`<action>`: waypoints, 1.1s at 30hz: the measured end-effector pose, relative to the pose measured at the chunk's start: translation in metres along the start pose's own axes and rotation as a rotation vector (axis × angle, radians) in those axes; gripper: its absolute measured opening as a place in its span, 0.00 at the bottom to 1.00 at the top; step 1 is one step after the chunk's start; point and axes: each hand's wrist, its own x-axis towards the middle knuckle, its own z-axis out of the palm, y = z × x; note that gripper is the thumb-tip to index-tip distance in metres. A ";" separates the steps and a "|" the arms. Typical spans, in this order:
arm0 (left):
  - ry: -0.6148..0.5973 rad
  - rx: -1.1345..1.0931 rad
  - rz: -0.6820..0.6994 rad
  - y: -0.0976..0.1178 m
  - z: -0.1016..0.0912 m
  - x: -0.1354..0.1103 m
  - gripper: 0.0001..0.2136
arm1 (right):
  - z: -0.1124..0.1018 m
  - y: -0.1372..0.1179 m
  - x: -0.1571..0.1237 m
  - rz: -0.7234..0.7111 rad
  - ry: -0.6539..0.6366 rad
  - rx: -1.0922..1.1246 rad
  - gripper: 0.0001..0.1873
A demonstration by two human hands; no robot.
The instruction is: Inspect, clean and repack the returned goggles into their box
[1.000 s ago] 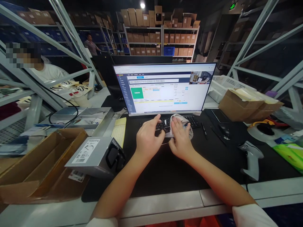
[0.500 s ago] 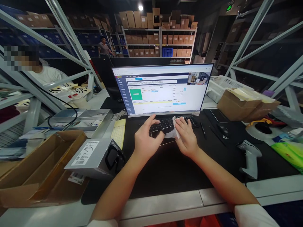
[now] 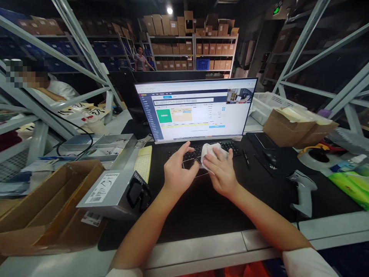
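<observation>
A thin clear sheet with fine bright edges [image 3: 197,154] is held up in front of the black keyboard [image 3: 230,147], whose keys show through it. My left hand [image 3: 178,171] grips it by the edges, with thumb and forefinger spread across its left side. A crumpled white cloth [image 3: 208,151] lies under the fingers of my right hand [image 3: 223,173], which press it against the right part of the sheet. Much of the sheet is hidden behind cloth and fingers. Behind the keyboard stands a lit monitor [image 3: 184,111].
At left are an open cardboard box [image 3: 54,207] and a grey glasses box [image 3: 106,192]. To the right lie a pen [image 3: 246,158], a mouse [image 3: 270,156], a barcode scanner [image 3: 304,192] and a tape roll [image 3: 313,158]. Two people are beyond the desk.
My right hand has moved slightly left over the clear sheet, and more of the cloth shows. A tan panel has appeared on the monitor. The standing person has shifted right.
</observation>
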 end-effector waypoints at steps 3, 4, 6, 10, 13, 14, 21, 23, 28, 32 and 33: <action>0.003 -0.002 -0.012 0.000 0.000 0.000 0.27 | -0.002 0.013 0.003 0.120 0.014 -0.011 0.25; 0.002 -0.004 -0.021 0.000 0.000 0.000 0.28 | -0.003 0.017 0.004 0.157 0.023 -0.004 0.25; -0.001 -0.003 -0.029 0.003 -0.001 0.001 0.27 | -0.004 0.019 0.003 0.192 0.037 0.005 0.26; -0.025 0.032 -0.014 0.006 0.000 0.001 0.24 | -0.002 0.000 -0.001 0.081 0.008 -0.010 0.26; -0.034 0.051 0.011 0.005 0.001 -0.001 0.24 | 0.001 -0.010 -0.002 -0.027 -0.013 -0.012 0.24; -0.031 0.042 0.009 0.005 0.002 -0.001 0.24 | 0.001 -0.009 -0.001 -0.025 -0.014 -0.022 0.24; -0.048 -0.007 -0.091 0.003 0.003 -0.002 0.26 | 0.000 0.011 0.001 0.186 0.043 -0.016 0.25; -0.052 0.000 -0.102 0.003 0.003 -0.002 0.27 | 0.002 0.004 -0.001 0.118 0.061 -0.003 0.25; -0.026 -0.019 -0.089 0.002 0.001 -0.001 0.27 | 0.004 -0.002 -0.002 -0.037 0.089 0.024 0.24; -0.001 -0.068 -0.117 0.002 0.001 -0.001 0.28 | 0.001 0.014 0.000 0.102 0.161 0.020 0.25; -0.004 -0.075 -0.124 0.002 0.002 -0.001 0.28 | 0.002 0.014 -0.001 0.118 0.168 0.026 0.25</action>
